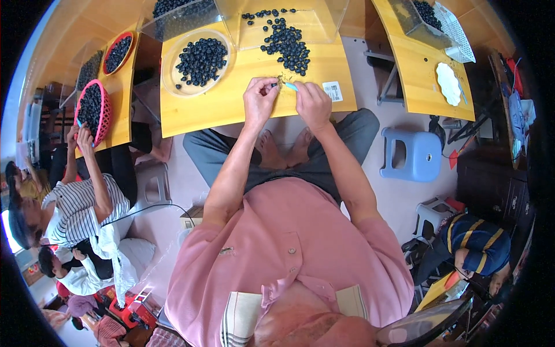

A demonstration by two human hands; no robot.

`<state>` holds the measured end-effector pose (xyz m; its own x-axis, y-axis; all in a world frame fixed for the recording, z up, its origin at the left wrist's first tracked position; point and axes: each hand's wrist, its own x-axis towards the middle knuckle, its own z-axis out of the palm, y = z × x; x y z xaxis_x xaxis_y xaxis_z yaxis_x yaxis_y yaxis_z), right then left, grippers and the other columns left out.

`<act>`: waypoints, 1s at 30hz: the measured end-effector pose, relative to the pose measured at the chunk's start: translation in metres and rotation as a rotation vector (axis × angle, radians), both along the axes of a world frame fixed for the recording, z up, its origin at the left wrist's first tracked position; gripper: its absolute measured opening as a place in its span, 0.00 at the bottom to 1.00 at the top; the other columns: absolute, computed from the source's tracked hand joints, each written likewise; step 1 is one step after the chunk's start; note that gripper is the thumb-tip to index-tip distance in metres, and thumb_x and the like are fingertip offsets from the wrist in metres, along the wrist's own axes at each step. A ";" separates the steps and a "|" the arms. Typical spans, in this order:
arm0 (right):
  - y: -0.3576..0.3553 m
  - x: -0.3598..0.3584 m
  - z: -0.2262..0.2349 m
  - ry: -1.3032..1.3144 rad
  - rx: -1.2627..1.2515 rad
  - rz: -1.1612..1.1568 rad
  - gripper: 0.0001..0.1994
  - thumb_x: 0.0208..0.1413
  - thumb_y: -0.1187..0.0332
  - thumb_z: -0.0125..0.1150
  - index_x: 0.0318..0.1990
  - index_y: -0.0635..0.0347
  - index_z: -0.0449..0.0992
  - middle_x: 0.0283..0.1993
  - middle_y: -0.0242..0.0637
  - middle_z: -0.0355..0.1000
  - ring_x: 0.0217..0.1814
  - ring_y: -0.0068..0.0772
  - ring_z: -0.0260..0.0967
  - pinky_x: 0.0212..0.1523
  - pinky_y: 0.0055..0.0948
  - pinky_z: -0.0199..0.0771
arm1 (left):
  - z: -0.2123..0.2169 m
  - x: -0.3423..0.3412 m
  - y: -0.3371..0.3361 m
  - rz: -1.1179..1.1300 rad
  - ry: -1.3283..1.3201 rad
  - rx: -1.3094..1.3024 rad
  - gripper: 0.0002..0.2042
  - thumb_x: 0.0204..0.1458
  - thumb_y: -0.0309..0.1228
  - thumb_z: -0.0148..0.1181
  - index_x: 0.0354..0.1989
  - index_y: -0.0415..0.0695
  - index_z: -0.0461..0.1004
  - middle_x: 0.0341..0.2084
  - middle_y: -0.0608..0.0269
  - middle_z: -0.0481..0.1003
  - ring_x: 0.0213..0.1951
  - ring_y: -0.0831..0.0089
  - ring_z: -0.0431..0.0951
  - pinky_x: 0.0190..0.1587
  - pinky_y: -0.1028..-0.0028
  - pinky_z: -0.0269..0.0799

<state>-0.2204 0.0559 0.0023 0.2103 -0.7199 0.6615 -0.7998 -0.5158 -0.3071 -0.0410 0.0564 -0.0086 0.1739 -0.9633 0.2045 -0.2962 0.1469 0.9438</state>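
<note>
Above the table's near edge, my left hand (260, 99) pinches a small black, round, berry-like piece (274, 85) between thumb and fingers. My right hand (314, 105) is closed around a slim light-blue tool (291, 86), its tip pointing left at the piece. What the tip is like is too small to tell. Yellowish scraps (284, 77) lie just beyond my fingertips. Farther out spreads a loose pile of black round pieces (286, 49), trailing from a clear tray (315, 26). Left of my hands stands a round clear tub (168, 62) holding many similar pieces.
A white printed label (332, 91) lies on the yellow table (191, 113) beside my right hand. At left, a co-worker's hands (84, 137) are at a pink basket (106, 113). A blue stool (410, 155) stands at right, near another table with a white dish (448, 84).
</note>
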 end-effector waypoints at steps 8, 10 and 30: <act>0.000 -0.002 0.000 0.050 -0.037 0.069 0.12 0.52 0.74 0.66 0.45 0.56 0.82 0.33 0.33 0.71 0.36 0.37 0.74 0.37 0.37 0.77 | 0.005 -0.005 0.001 -0.008 0.022 0.024 0.16 0.54 0.19 0.72 0.52 0.38 0.82 0.36 0.68 0.78 0.36 0.82 0.76 0.43 0.79 0.76; 0.000 -0.001 0.001 0.047 -0.044 0.083 0.13 0.51 0.76 0.67 0.46 0.56 0.83 0.33 0.34 0.73 0.35 0.38 0.75 0.35 0.37 0.76 | 0.004 -0.005 0.002 -0.006 0.004 0.024 0.17 0.54 0.19 0.72 0.53 0.38 0.82 0.36 0.68 0.79 0.36 0.82 0.76 0.44 0.79 0.77; -0.005 0.002 -0.006 0.119 0.034 -0.035 0.11 0.51 0.73 0.66 0.44 0.53 0.82 0.33 0.32 0.70 0.36 0.35 0.76 0.34 0.36 0.79 | 0.001 -0.003 0.003 -0.065 0.400 0.039 0.16 0.55 0.16 0.71 0.51 0.36 0.78 0.41 0.65 0.78 0.40 0.81 0.79 0.48 0.80 0.78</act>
<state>-0.2183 0.0510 -0.0037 0.2598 -0.7499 0.6084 -0.8492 -0.4774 -0.2259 -0.0444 0.0595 -0.0074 0.1710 -0.9806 0.0962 0.1037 0.1150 0.9879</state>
